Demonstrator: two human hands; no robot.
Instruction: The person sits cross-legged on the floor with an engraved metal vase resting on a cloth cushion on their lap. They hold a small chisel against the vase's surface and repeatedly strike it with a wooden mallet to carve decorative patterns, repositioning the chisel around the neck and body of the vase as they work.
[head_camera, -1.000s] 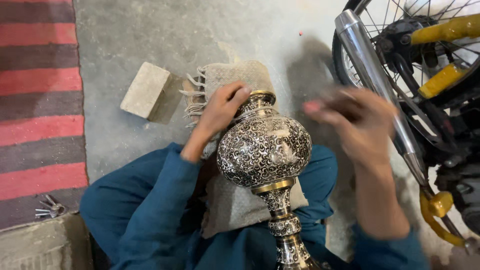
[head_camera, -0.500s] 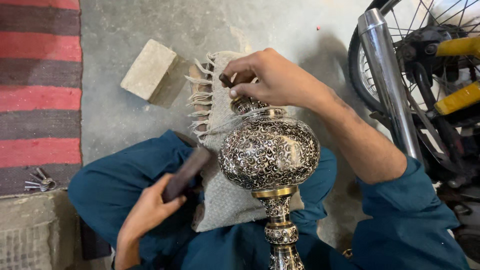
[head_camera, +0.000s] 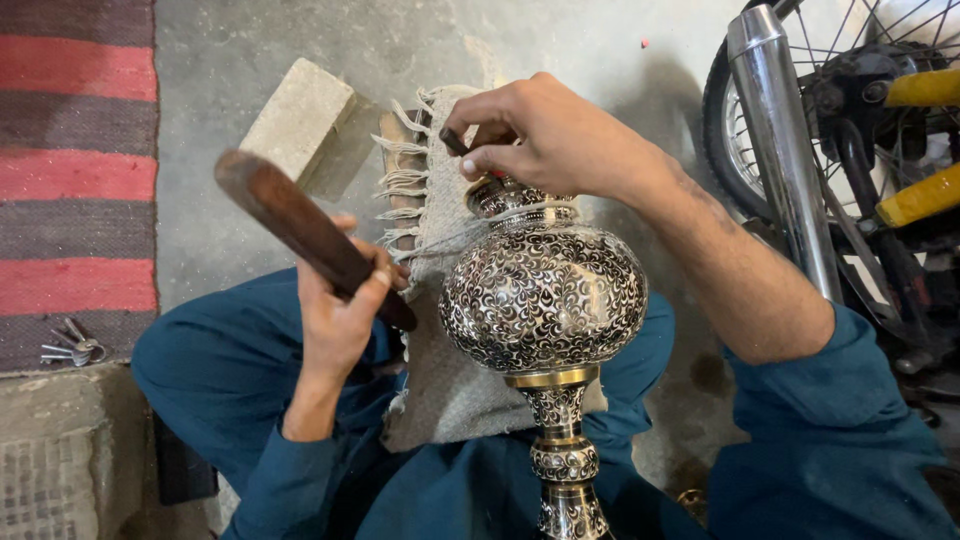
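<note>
Engraved metal vase across lap, both hands engaged.
Left hand (head_camera: 340, 315), 9 o'clock of vase (head_camera: 545, 300), clenched round dark wooden mallet handle (head_camera: 310, 235). Right hand (head_camera: 550, 135), 12 o'clock, pinches small dark punch (head_camera: 455, 142) against vase neck; fringed cloth (head_camera: 440, 385) beneath vase.

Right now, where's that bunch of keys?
In the head view the bunch of keys lies at the far left on the floor, at the lower edge of the red and grey striped rug, left of the person's blue-clad knee.
</note>
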